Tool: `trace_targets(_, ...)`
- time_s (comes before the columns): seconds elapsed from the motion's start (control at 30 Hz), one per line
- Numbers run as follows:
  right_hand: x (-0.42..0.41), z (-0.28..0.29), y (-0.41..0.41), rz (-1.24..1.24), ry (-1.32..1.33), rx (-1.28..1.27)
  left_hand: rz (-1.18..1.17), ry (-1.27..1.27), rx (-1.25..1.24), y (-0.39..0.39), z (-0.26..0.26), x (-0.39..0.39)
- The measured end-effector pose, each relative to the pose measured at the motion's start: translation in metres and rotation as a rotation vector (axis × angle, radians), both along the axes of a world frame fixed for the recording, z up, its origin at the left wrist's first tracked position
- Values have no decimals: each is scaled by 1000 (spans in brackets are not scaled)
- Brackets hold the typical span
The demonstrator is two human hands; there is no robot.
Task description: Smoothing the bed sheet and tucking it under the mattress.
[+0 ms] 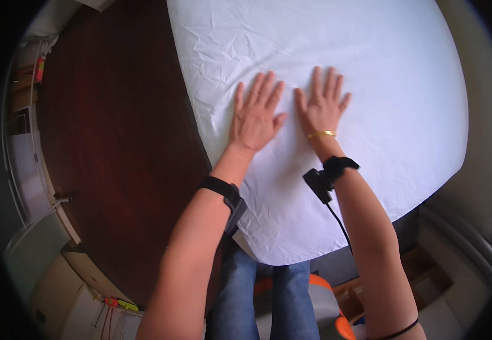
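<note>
Before me lies a mattress under a white fitted sheet point(382, 106), its near corner rounded above my jeans. My left hand point(256, 114) rests palm down on the sheet with fingers spread, and holds nothing. Just to its right, my right hand point(322, 100) also lies flat with fingers apart. A gold bracelet point(322, 134) circles the right wrist. Creases run through the cloth at the upper left and near the front corner. Elsewhere the sheet looks fairly smooth.
Dark reddish-brown wooden flooring point(118, 148) borders the mattress on the left. An orange and grey object point(322, 297) stands by my legs. Black straps are on both forearms; a cable point(338, 221) hangs from the right one's device point(320, 185). A pale wall point(479, 106) rises at right.
</note>
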State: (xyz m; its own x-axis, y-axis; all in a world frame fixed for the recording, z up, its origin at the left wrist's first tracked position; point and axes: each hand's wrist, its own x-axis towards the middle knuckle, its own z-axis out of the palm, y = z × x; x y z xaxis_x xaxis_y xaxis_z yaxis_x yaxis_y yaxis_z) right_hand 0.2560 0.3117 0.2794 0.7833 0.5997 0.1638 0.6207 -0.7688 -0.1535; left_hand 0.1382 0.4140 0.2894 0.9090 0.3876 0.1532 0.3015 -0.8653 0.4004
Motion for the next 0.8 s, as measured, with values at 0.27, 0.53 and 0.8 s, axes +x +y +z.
trace_targets(0.27, -21, 2, 66, 117, 24, -48, 217, 81, 23, 51, -8, -12)
trace_targets(0.53, -18, 2, 60, 101, 73, -88, 193, 118, -19, 47, -11, -10)
trace_targets(0.8, -17, 1, 61, 104, 143, -92, 190, 148, 5, 47, -19, -11)
